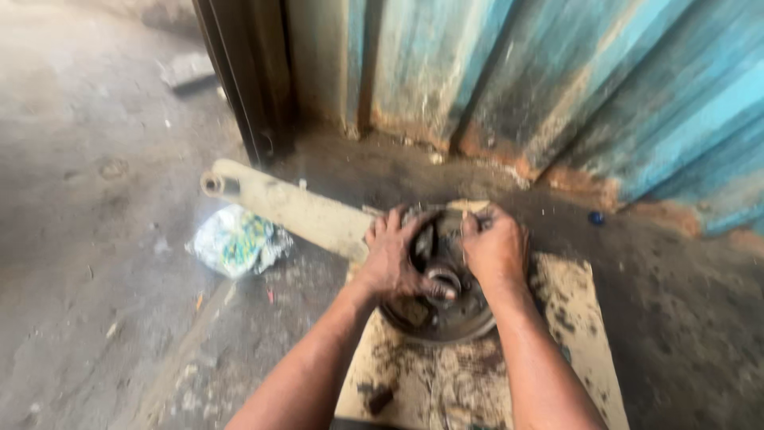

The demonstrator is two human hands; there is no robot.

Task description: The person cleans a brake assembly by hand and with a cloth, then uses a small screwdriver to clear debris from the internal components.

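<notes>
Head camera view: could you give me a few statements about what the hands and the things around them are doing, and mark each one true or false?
1. Both hands rest on a round, greasy metal drum part. True: the left hand and the right hand both lie on it.
2. The drum part sits on a clean white cloth. False: it sits on a stained, oil-spotted cardboard sheet.
3. A long pale metal arm stretches away to the left of the hands. True.
4. The wall behind is red brick. False: it is corrugated blue metal sheeting, rusty at the base.
5. A crumpled plastic bag lies on the ground by the pale arm. True.
</notes>
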